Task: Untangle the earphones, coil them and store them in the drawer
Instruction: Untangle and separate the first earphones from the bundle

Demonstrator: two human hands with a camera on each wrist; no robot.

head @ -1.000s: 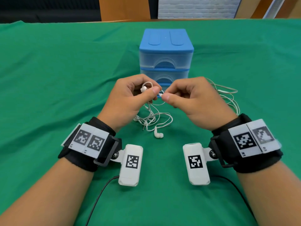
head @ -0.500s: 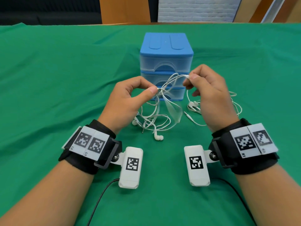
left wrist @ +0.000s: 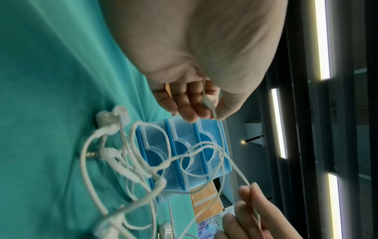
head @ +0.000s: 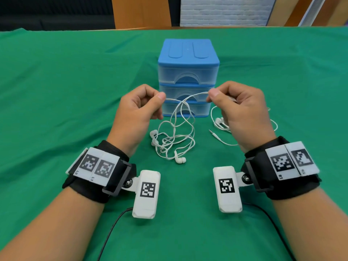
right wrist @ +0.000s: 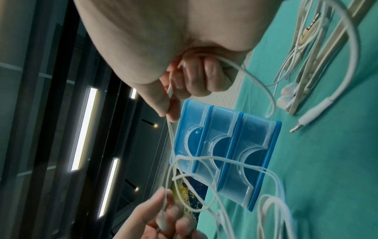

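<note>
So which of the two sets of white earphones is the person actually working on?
The tangled white earphones in front of the blue plastic drawer unit: both hands pinch their cable, left hand and right hand. The other white earphones lie untouched beside the right hand.

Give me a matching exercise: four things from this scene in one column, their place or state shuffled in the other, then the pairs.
1. drawer unit
2. tangled earphones
3. second earphone set
4. jack plug

A. lying on the cloth under the right hand
B. cable stretched between both hands
C. drawers all closed
D. bare tip on the cloth, pointing left

Pairs: 1-C, 2-B, 3-A, 4-D
</note>
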